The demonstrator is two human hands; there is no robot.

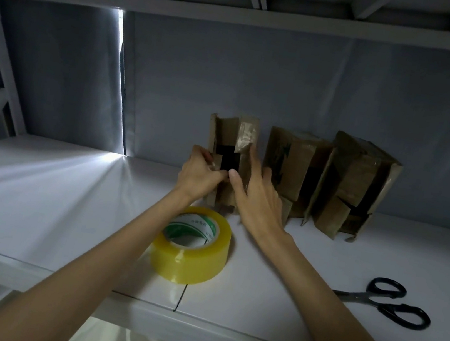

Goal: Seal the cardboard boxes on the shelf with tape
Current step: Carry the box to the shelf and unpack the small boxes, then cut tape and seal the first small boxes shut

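We have the leftmost cardboard box (232, 154) standing upright toward the back of the white shelf (39, 195), its open end facing us: brown, creased flaps gape around a dark gap, and the upper right flap carries a wrinkled, glossy patch of old tape. Our left hand (198, 173) has its fingers curled round the lower left flap, gripping it. Our right hand (257, 201) lies against the right side of the same box with fingers straight and spread, the thumb tip meeting the left hand at the flap edge.

Just beside it to the right stand two more cardboard boxes (330, 180), touching each other, equally worn, with loose flaps and shiny tape remnants. A dark printed mark shows on the nearer one, but we think it is too dim to read.

In front of the held box, under our left wrist, lies the tape roll (193, 246), a thick ring of yellowish clear tape lying flat. Its white core bears green bands and small green characters, too small for us to make out.

Well to the right, near the shelf's front edge, lie scissors (385, 301) with black looped plastic handles and grey metal blades.
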